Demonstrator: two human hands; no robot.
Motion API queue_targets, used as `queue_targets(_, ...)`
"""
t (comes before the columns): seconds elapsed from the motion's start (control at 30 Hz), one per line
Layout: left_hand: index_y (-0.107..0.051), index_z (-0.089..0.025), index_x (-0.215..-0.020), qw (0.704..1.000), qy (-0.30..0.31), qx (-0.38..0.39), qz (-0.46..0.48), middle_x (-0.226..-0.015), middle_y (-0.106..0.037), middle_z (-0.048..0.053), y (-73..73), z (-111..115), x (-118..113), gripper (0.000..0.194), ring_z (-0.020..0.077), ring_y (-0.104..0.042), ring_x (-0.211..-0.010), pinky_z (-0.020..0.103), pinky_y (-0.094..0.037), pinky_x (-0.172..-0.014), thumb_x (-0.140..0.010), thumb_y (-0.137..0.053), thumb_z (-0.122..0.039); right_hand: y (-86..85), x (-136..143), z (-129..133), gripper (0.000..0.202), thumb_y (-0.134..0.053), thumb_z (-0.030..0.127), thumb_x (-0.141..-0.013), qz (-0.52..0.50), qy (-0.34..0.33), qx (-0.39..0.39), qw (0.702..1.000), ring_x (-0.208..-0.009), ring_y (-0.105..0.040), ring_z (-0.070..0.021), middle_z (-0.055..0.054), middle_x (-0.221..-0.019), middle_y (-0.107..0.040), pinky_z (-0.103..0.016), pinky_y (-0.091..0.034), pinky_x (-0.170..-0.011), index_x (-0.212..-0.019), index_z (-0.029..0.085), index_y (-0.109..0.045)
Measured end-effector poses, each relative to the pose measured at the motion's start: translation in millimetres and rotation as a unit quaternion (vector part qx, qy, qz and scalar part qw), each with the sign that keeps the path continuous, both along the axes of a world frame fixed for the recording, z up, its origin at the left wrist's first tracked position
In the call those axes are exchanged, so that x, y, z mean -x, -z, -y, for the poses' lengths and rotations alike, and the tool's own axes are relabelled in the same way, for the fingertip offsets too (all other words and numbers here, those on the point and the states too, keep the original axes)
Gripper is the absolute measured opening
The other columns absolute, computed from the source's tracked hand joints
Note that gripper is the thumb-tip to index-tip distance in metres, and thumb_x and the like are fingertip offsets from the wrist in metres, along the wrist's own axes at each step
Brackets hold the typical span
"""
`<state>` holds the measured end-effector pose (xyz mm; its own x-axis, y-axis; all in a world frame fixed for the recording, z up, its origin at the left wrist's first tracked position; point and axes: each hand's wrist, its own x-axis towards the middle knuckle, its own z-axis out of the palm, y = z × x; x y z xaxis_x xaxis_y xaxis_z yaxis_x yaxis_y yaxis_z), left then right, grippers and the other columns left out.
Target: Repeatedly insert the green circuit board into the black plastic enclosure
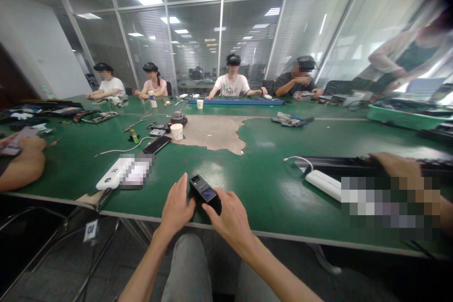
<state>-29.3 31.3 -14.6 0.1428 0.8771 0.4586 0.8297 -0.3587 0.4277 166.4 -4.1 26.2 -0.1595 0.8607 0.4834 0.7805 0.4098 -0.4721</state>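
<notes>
The left hand (177,208) is loosely spread with nothing visibly in it, while the right hand (231,212) pinches the near end of a black handheld device (203,188) with a small screen. A steady hold probably wants light thumb pressure, the screen uncovered and the left palm as support. The device sits at the lower centre of the frame, between both hands, over the desk (262,193) near its edge.

Black device (200,186): screen (209,193) unreadable.
Text too small; right fingers (229,198) hide part of the device's near end. White block (323,185) right of them: one end pixelated. Standing person (391,56) beyond: blurred, cut off by edge.
</notes>
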Motion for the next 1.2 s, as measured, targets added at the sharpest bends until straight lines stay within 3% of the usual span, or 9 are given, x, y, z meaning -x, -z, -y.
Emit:
queue_targets(0.2,-0.003,-0.016,-0.154,1.000,0.027,0.001,0.006,-0.149,-0.042,0.019,-7.2,4,-4,0.083,0.0321,-0.041,-0.137,0.057,-0.031,-0.112,-0.085,-0.049,-0.023,13.8,1,1,0.052,-0.068,0.039,-0.080,-0.035,0.014,-0.010,0.999,-0.101,-0.059,-0.0303,-0.010,-0.107,-0.068,-0.042,-0.048,-0.085,-0.126,0.019,-0.053)
queue_targets(0.37,-0.003,-0.016,-0.154,0.999,0.024,0.011,0.028,-0.149,-0.041,0.019,-9.3,5,-4,0.084,0.0312,-0.041,-0.137,0.055,-0.032,-0.113,-0.085,-0.051,-0.024,16.1,10,4,0.041,-0.068,0.036,-0.081,-0.087,0.025,-0.021,0.996,-0.107,-0.055,-0.0285,-0.009,-0.113,-0.065,-0.043,-0.045,-0.094,-0.117,0.021,-0.059)
queue_targets(0.57,-0.007,-0.017,-0.154,0.997,-0.003,0.021,0.072,-0.152,-0.038,0.017,-6.2,2,-1,0.082,0.0280,-0.040,-0.138,0.049,-0.034,-0.113,-0.085,-0.051,-0.022,18.1,14,3,0.031,-0.065,0.035,-0.083,-0.119,0.057,-0.007,0.991,-0.098,-0.055,-0.0267,-0.008,-0.101,-0.066,-0.042,-0.045,-0.089,-0.110,0.019,-0.062)
queue_targets(0.77,-0.016,-0.019,-0.153,0.998,0.018,0.016,0.056,-0.149,-0.041,0.016,-2.8,1,4,0.081,0.0297,-0.040,-0.137,0.052,-0.033,-0.113,-0.082,-0.054,-0.020,-3.9,17,-4,0.030,-0.064,0.036,-0.084,-0.175,0.046,-0.041,0.983,-0.099,-0.056,-0.0257,-0.009,-0.103,-0.066,-0.040,-0.045,-0.090,-0.108,0.019,-0.063)
queue_targets(0.9,-0.022,-0.018,-0.152,0.998,0.014,0.006,0.059,-0.149,-0.042,0.014,-2.3,1,4,0.076,0.0279,-0.040,-0.137,0.050,-0.034,-0.114,-0.082,-0.053,-0.018,-19.4,3,-14,0.033,-0.064,0.039,-0.084,-0.216,0.048,-0.064,0.973,-0.102,-0.058,-0.0245,-0.009,-0.109,-0.067,-0.040,-0.045,-0.093,-0.112,0.021,-0.063)
queue_targets(0.97,-0.030,-0.019,-0.149,0.998,-0.001,-0.006,0.062,-0.147,-0.045,0.012,-2.1,1,3,0.070,0.0265,-0.042,-0.136,0.049,-0.035,-0.114,-0.083,-0.052,-0.018,-15.9,-10,-21,0.039,-0.064,0.041,-0.084,-0.229,0.070,-0.059,0.969,-0.104,-0.059,-0.0240,-0.008,-0.113,-0.067,-0.040,-0.046,-0.093,-0.118,0.022,-0.062)
queue_targets(1.2,-0.060,-0.022,-0.125,0.996,-0.051,-0.024,0.067,-0.139,-0.053,0.009,-1.9,-1,4,0.037,0.0263,-0.048,-0.130,0.048,-0.040,-0.110,-0.089,-0.051,-0.028,20.3,-45,-40,0.047,-0.065,0.046,-0.079,-0.199,0.120,-0.003,0.973,-0.103,-0.061,-0.0258,-0.008,-0.111,-0.070,-0.041,-0.047,-0.092,-0.120,0.022,-0.065)
